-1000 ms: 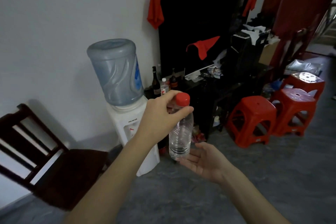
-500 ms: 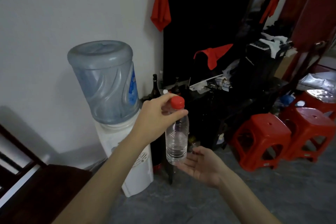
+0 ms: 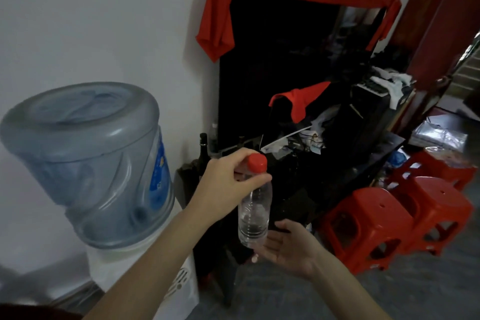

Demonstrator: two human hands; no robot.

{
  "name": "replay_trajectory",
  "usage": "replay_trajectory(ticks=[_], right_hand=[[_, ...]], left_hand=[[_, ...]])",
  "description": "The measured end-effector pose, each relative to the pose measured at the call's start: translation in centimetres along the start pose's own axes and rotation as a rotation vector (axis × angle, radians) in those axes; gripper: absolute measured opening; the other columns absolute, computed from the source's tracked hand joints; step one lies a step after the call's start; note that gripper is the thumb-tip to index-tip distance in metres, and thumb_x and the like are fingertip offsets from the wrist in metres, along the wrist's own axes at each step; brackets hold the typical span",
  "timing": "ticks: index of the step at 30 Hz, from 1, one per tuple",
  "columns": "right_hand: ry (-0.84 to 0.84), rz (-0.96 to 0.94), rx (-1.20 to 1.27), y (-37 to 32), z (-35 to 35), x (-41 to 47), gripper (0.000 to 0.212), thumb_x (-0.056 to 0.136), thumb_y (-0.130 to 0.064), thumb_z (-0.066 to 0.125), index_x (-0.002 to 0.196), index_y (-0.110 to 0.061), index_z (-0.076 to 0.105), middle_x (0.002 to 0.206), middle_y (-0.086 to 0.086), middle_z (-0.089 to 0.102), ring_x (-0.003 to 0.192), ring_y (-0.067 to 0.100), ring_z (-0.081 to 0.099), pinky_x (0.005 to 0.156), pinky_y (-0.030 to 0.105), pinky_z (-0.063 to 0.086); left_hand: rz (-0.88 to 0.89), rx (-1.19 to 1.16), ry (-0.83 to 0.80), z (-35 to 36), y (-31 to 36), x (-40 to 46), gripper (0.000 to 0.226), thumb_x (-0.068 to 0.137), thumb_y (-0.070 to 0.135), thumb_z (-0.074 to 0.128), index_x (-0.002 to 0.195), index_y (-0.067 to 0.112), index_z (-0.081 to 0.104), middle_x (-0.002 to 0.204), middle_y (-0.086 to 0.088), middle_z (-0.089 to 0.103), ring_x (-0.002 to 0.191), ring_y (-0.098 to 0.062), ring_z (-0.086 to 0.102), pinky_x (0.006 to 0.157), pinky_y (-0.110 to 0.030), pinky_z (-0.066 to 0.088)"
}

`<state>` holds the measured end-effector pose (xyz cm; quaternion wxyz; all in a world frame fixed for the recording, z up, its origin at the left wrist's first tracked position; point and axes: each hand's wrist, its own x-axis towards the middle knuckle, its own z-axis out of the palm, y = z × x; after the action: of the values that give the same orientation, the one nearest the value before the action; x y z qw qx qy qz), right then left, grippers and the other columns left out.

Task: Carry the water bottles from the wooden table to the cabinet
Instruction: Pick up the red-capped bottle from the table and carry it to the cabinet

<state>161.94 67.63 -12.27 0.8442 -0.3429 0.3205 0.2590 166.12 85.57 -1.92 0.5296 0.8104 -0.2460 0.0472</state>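
The fingers [image 3: 255, 180] of the left hand [image 3: 223, 189] pinch the neck of a clear water bottle [image 3: 254, 215] just under its red cap [image 3: 257, 162], holding it upright in the air. Below it the right hand [image 3: 288, 249] lies open, palm up, perhaps touching the bottle's base. Beyond stand a dark cabinet [image 3: 324, 171], a water dispenser [image 3: 88, 163] and red stools [image 3: 368, 218].
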Motion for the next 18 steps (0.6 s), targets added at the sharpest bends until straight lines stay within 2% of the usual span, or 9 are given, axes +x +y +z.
replay_trajectory(ticks=[2,4,7,11,13,15,18], right_hand=[[0.016,0.003,0.009,-1.7,-0.3,1.7,0.045,0.098,-0.020,0.043,0.119,0.018,0.055,0.124,0.035,0.060,0.108,0.043,0.061,0.079,0.048,0.058],[0.023,0.018,-0.011,-3.5,-0.6,3.5,0.047,0.097,-0.021,0.044,0.123,0.017,0.054,0.128,0.034,0.058,0.108,0.043,0.060,0.075,0.050,0.058],[0.006,0.056,-0.043,-6.6,-1.0,6.1,0.048,0.096,-0.022,0.045,0.125,0.016,0.053,0.125,0.035,0.060,0.108,0.044,0.062,0.070,0.049,0.060],[-0.036,0.093,-0.025,-11.1,-1.6,9.5,0.046,0.098,-0.021,0.044,0.123,0.017,0.053,0.122,0.036,0.061,0.113,0.044,0.061,0.080,0.048,0.058],[-0.056,0.112,-0.022,-13.6,-2.1,11.5,0.045,0.099,-0.021,0.043,0.122,0.017,0.053,0.119,0.036,0.063,0.109,0.045,0.064,0.075,0.050,0.059],[-0.066,0.137,-0.039,-15.9,-2.8,13.8,0.045,0.099,-0.021,0.044,0.123,0.016,0.053,0.119,0.035,0.063,0.106,0.045,0.065,0.072,0.052,0.059],[-0.064,0.193,-0.063,-18.9,-4.1,17.0,0.045,0.099,-0.022,0.045,0.125,0.014,0.054,0.121,0.033,0.063,0.112,0.043,0.063,0.075,0.051,0.058]], left_hand=[[-0.010,0.004,-0.003,0.2,-1.1,1.6,0.027,0.082,0.029,0.082,0.107,0.028,0.071,0.093,0.018,0.074,0.092,0.009,0.066,0.083,-0.004,0.047],[-0.019,0.011,0.000,0.6,-2.1,3.4,0.028,0.081,0.029,0.083,0.107,0.028,0.071,0.094,0.018,0.074,0.094,0.008,0.067,0.085,-0.006,0.048],[-0.039,0.029,-0.003,1.4,-3.5,6.4,0.028,0.081,0.030,0.083,0.106,0.029,0.071,0.096,0.017,0.075,0.095,0.006,0.068,0.088,-0.010,0.050],[-0.089,0.087,0.002,3.0,-5.2,11.3,0.028,0.081,0.033,0.082,0.106,0.028,0.070,0.097,0.016,0.075,0.094,0.008,0.068,0.091,-0.009,0.049],[-0.111,0.108,0.014,4.2,-6.1,13.8,0.028,0.082,0.033,0.082,0.107,0.027,0.070,0.097,0.016,0.075,0.095,0.007,0.068,0.092,-0.012,0.050],[-0.144,0.112,0.029,5.5,-7.1,16.0,0.028,0.082,0.032,0.082,0.106,0.026,0.070,0.096,0.016,0.075,0.095,0.007,0.068,0.092,-0.014,0.052],[-0.182,0.131,0.049,7.4,-8.6,18.9,0.028,0.082,0.027,0.083,0.106,0.022,0.070,0.093,0.017,0.074,0.092,0.009,0.068,0.088,-0.013,0.053]])
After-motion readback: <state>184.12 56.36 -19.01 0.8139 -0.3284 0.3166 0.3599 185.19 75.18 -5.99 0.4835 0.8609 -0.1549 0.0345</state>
